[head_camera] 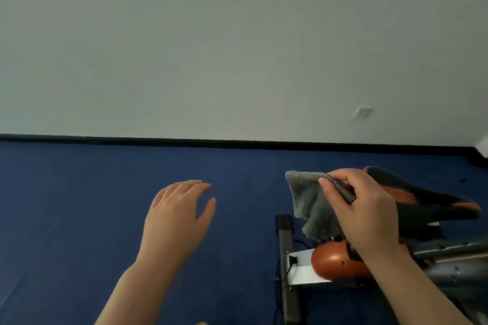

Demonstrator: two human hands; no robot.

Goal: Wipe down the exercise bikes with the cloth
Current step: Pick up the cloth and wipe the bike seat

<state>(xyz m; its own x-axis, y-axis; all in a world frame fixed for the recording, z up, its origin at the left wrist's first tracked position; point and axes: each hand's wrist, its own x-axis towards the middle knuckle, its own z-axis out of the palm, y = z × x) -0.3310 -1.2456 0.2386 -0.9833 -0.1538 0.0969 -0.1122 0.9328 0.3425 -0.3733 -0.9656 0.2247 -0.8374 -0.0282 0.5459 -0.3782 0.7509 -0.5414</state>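
My right hand pinches a grey fluffy cloth, which hangs down just left of the black and orange saddle of an exercise bike at the right. Below the cloth sits the bike's orange housing, with a grey rear stabiliser bar on the floor. My left hand hovers over the blue floor, fingers spread, holding nothing and well left of the bike.
Blue carpet covers the floor up to a black skirting board and a pale wall with a white socket. A grey bike frame tube runs off the right edge. A black cable plugs in near the stabiliser.
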